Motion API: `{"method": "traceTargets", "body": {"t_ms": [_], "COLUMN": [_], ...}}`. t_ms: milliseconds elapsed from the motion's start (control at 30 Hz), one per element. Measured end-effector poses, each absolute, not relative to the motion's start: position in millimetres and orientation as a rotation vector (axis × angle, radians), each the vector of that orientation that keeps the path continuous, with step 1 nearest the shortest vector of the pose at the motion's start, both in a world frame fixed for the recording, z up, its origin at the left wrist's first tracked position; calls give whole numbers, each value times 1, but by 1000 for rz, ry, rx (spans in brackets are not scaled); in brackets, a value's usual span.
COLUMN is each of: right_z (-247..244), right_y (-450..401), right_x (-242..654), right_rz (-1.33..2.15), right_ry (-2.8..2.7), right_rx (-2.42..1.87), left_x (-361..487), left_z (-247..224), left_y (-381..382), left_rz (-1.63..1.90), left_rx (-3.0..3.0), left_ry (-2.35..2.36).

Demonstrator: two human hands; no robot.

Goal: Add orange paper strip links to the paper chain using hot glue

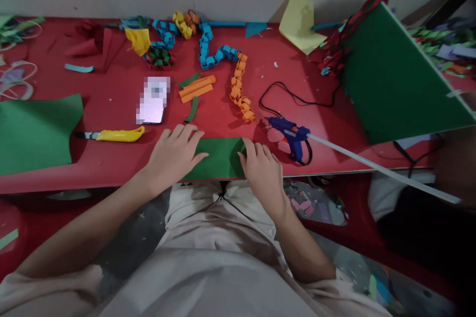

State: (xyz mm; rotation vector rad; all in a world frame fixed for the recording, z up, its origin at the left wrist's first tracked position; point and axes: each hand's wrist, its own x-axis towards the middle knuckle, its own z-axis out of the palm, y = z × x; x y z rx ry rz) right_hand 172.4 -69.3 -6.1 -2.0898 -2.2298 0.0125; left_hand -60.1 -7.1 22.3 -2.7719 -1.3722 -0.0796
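A green paper piece [219,157] lies flat at the front edge of the red table [201,128]. My left hand [174,153] rests on its left part, fingers apart and stretched forward, gripping nothing. On the right end of the paper is my right hand [262,166], its fingers bent and close together at the paper's edge; whether they pinch it is hard to see. Just beyond the paper lie a short green strip [192,109] and some orange strips [197,88].
A blue glue gun [292,134] with a long glue stick lies right of my right hand. A yellow cutter [121,134], a phone [154,100] and green paper [37,133] lie left. Behind is a paper chain [237,81]. A green board [397,79] and a person are at right.
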Motion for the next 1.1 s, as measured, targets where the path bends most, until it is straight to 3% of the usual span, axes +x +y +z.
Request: {"method": "traceTargets", "body": {"t_ms": [167, 300, 400, 500, 633, 867, 1000, 1100], "right_z": [-9, -11, -13, -16, -20, -6, -4, -7], "right_y": [-70, -71, -60, -37, -11, -29, -42, -42], "right_x": [181, 185, 176, 162, 158, 182, 179, 171], "right_rz": [189, 341, 731, 1120, 1265, 988, 680, 625], "right_ry": [-1963, -1498, -1356, -1287, -1257, -1791, -1816, -1666], "right_rx": [-1950, -1624, -1414, -1257, -1171, -1095, -1197, -1212], "left_x": [-63, -76, -76, -70, -67, -72, -73, -70], "left_z": [22, 27, 27, 20, 6, -4, 0, 0], "left_y": [25, 25, 14, 9, 18, 29, 27, 27], "left_rz": [-229, -747, -1189, -1375, -1585, -2170, -1935, -1660], "left_rx": [-3206, -3338, -3197, -3104, -3057, -2920, -3415, -3410], "left_ry": [-1554, -1979, -2294, -2480, -2547, -2798, -2482, -2044]}}
